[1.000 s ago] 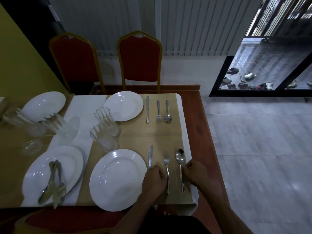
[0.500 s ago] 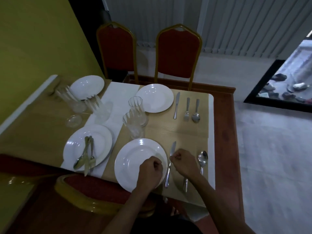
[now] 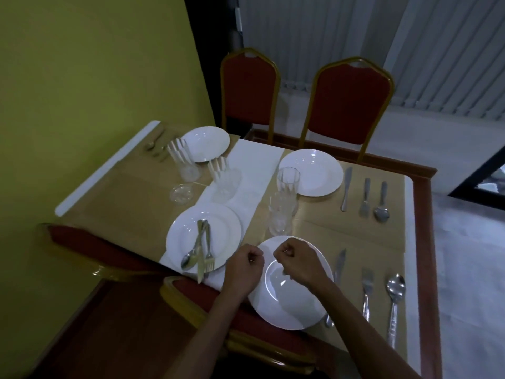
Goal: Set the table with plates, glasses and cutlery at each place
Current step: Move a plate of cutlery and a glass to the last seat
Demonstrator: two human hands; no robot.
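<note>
Fingers curl into loose fists on both hands, gripping nothing: the left hand (image 3: 244,265) beside the near plate (image 3: 289,305), the right hand (image 3: 297,262) over it. Knife (image 3: 338,265), fork (image 3: 366,289) and spoon (image 3: 395,294) lie just right of it.

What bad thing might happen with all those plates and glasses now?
The near plate sticks out past the table edge, so a bump from either hand might tip it off. Two glasses stand close together beside it; reaching over could knock them. The cutlery piled on the other plate might slide off.
</note>
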